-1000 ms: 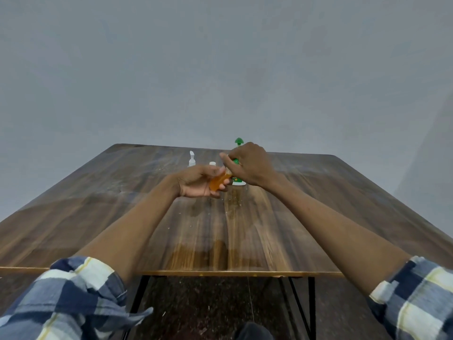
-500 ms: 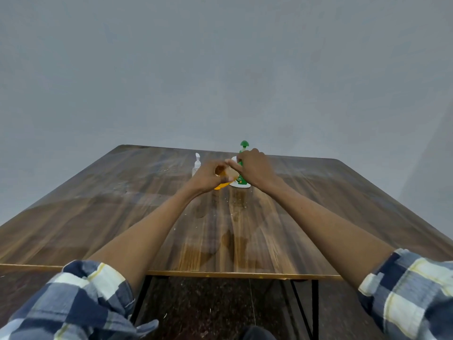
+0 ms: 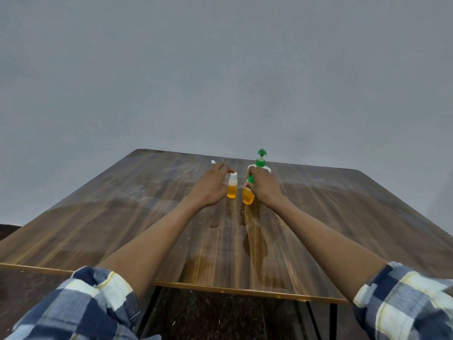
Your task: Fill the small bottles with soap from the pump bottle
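Note:
Two small bottles of orange soap stand side by side at the middle of the wooden table (image 3: 331, 217). The left small bottle (image 3: 232, 190) has a white cap, and my left hand (image 3: 210, 188) lies just left of it with its fingers stretched out, the tips close by the cap. My right hand (image 3: 266, 188) curls over the top of the right small bottle (image 3: 248, 198), which stands on the table with its cap hidden. Just behind my right hand stands the white pump bottle (image 3: 261, 165) with a green pump head.
The white tip of another small bottle (image 3: 213, 162) shows behind my left hand. Wet streaks mark the table (image 3: 255, 244) between my forearms. A plain grey wall rises behind the table's far edge. Below the near edge are a dark floor and black table legs.
The orange bottle that both hands held above the table now stands on it beside the capped one. My left hand has let go and stretched out. My right hand stays on its top.

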